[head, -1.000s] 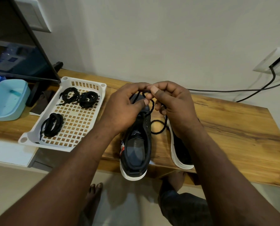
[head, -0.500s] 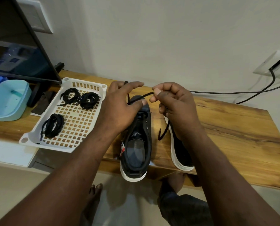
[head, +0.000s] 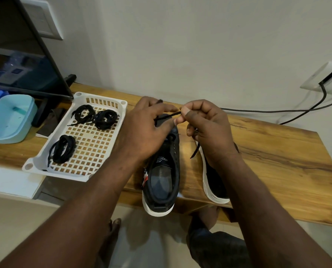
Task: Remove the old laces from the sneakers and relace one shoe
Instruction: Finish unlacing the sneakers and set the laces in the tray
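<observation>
Fingertips (head: 185,113) of the right hand (head: 209,132), thumb against forefinger, pinch a black lace (head: 171,115) and hold it taut, with the other fingers curled beneath. From that pinch the lace runs leftward and a little down, roughly crosswise to the sneaker (head: 164,175), and disappears under the left hand (head: 142,130). That hand lies spread over the front of the shoe, its thumb down by the eyelets. A short lace end pokes up behind its knuckles, but I cannot tell whether those fingers actually nip it. Another loose end dangles below the right hand, in the gap between the two shoes. The sneaker lies lengthwise, heel overhanging the near edge and toe pointing at the wall, so the eyelet rows run away from the person. To my eye the left hand is nearer the holes and the right nearer the free stretch, so the next threading looks like a feed from right to left. The second sneaker (head: 215,182) lies just beside, partly under the right wrist. Both rest on a wooden table (head: 277,151). To the left, a white slotted tray (head: 95,151) holds three coiled laces (head: 62,149), and beyond it are a pale blue tub (head: 8,118) and a dark screen (head: 16,60). A cable (head: 277,111) trails to a wall socket (head: 327,78).
</observation>
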A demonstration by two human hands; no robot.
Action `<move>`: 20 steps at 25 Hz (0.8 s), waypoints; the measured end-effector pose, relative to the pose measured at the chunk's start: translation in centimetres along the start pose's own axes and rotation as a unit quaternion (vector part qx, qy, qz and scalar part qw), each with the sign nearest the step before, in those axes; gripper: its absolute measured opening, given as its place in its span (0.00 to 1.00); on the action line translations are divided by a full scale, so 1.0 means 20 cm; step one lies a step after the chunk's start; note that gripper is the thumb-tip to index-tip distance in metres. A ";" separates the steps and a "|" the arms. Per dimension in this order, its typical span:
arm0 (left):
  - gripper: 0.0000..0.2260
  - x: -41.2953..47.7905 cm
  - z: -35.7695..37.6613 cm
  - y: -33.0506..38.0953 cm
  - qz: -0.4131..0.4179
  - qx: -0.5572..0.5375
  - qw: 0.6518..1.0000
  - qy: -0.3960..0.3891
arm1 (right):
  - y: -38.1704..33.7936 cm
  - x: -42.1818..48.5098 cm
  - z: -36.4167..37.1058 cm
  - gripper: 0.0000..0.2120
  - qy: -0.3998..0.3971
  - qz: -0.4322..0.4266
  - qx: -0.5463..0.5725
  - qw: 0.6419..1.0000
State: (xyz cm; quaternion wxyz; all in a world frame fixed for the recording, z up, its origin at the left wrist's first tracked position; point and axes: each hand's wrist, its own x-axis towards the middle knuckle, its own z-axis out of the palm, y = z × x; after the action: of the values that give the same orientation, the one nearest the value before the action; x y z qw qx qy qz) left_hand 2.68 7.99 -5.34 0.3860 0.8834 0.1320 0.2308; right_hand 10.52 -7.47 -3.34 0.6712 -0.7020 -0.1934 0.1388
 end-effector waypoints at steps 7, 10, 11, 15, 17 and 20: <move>0.08 0.03 0.01 -0.13 -0.209 0.071 0.974 0.045 | -0.03 0.00 -0.03 0.05 0.012 0.002 0.061 0.998; 0.07 0.03 0.00 -0.12 -0.205 0.023 0.978 0.040 | -0.02 0.00 -0.03 0.06 0.013 0.012 0.084 0.996; 0.08 0.03 0.01 -0.11 -0.214 0.017 0.976 0.031 | -0.02 0.00 -0.03 0.07 0.013 0.016 0.106 0.994; 0.09 0.03 0.03 -0.13 -0.247 0.001 0.969 -0.009 | -0.05 0.01 -0.04 0.09 0.039 0.042 0.257 0.965; 0.06 0.03 0.01 -0.13 -0.237 -0.008 0.971 -0.006 | -0.05 0.02 -0.07 0.10 0.064 0.056 0.298 0.951; 0.14 0.03 0.00 -0.14 -0.245 0.027 0.969 -0.006 | 0.00 0.04 -0.07 0.15 0.090 0.066 0.144 0.983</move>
State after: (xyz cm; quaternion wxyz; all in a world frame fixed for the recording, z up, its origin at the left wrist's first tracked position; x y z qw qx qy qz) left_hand 3.06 10.01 -7.20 0.4078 0.8357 0.3477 0.1202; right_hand 11.86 -8.33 -3.12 0.7691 -0.6192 -0.0635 0.1450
